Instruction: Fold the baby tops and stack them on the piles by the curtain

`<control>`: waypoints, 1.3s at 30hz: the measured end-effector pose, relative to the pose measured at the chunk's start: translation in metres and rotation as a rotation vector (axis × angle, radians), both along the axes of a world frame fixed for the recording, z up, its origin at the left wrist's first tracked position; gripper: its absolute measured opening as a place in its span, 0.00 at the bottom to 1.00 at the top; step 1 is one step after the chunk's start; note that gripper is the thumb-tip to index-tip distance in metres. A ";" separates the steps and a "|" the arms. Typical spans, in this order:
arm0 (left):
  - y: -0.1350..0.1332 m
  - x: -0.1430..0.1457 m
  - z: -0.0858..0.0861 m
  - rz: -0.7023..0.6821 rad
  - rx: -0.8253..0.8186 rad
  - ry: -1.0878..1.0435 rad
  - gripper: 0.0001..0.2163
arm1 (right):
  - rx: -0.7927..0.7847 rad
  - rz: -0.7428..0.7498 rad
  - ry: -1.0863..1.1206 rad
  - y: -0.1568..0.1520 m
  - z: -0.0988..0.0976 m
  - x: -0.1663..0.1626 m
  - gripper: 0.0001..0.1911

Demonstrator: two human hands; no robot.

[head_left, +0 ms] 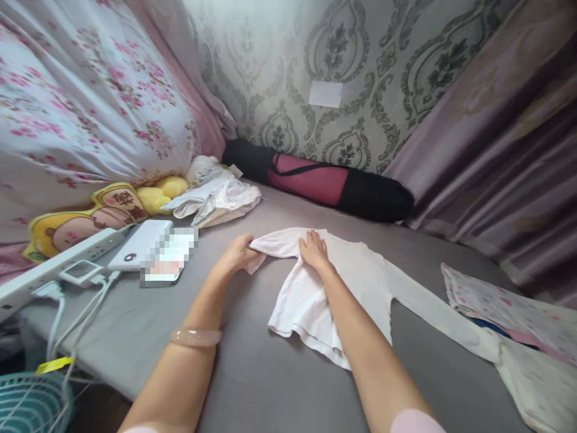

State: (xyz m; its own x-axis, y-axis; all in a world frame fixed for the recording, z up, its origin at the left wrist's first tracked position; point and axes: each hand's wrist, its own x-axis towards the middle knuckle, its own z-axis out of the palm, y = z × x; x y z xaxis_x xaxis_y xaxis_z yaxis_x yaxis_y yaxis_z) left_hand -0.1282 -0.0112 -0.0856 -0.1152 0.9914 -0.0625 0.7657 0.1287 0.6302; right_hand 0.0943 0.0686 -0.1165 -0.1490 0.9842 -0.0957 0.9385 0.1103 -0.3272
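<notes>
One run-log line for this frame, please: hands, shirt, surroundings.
left hand: gripping sleeve of white shirt | right hand: palm down on shirt near shoulder | shirt: on gray sheet | beyond: black-and-pink bag

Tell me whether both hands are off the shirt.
No, the left hand grips a sleeve and the right hand lies on the shirt.

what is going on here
A person is handling a white long-sleeved top spread on a gray surface. The left hand grips the end of one sleeve, and the right hand rests near that sleeve's shoulder. The other sleeve stretches toward patterned cloth on the right. The top's hem is still rumpled.
</notes>
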 end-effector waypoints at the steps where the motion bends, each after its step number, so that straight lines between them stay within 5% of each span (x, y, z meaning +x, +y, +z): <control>1: 0.000 0.001 0.001 0.004 0.088 0.030 0.08 | 0.029 -0.006 -0.001 -0.002 -0.003 -0.001 0.33; 7: 0.001 -0.002 0.001 0.234 0.505 0.384 0.17 | 0.101 -0.013 0.009 -0.006 -0.009 -0.001 0.34; 13: 0.001 -0.022 -0.015 0.362 0.146 0.441 0.19 | 0.120 -0.004 -0.008 -0.007 -0.009 -0.001 0.34; 19: 0.009 -0.019 -0.009 0.585 0.119 0.292 0.21 | 0.131 -0.001 -0.015 -0.006 -0.011 -0.001 0.32; 23: 0.016 -0.016 -0.016 0.589 0.086 0.353 0.25 | 0.163 0.025 0.000 -0.007 -0.012 0.000 0.31; 29: 0.027 -0.024 -0.029 0.613 0.111 0.263 0.17 | 0.131 0.174 0.005 -0.007 -0.009 0.001 0.30; 35: 0.020 -0.027 -0.020 0.493 0.186 0.149 0.16 | 0.069 0.172 -0.014 -0.008 -0.004 0.000 0.31; 39: 0.017 -0.023 -0.016 0.469 0.137 0.342 0.15 | 0.066 0.175 -0.045 -0.008 -0.003 0.000 0.31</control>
